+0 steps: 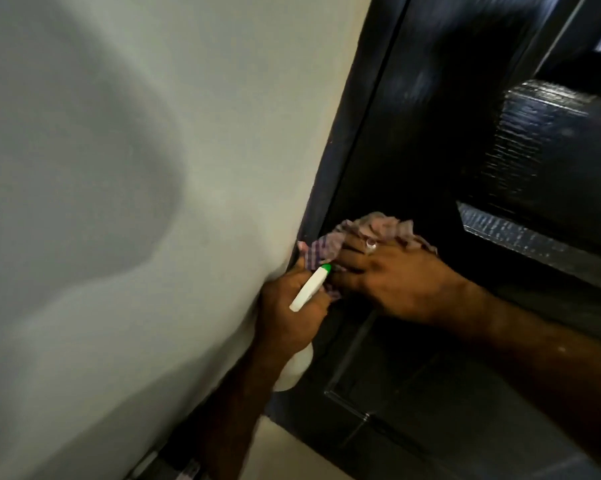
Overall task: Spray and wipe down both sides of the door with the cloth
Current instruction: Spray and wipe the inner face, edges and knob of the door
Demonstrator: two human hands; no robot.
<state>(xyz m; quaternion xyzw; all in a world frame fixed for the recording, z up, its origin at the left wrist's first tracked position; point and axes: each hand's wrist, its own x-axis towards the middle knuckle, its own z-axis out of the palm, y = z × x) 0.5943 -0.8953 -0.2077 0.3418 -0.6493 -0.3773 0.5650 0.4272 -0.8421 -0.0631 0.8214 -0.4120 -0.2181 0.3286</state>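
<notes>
While the right hand (392,275) presses the checked cloth (371,230) flat-fingered against the dark door (430,140) near its frame edge, the left hand (288,306) has its grip curled around a white spray bottle (309,289) just beside the pale wall (136,168).

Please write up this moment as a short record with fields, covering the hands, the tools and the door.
left hand: grips the spray bottle, green nozzle tip pointing up toward the cloth
right hand: fingers flat, pressing the cloth on the door
cloth: checked, crumpled, beside the door's left edge
door: dark, panelled
wall: pale, left of the door
ring: on a right-hand finger
</notes>
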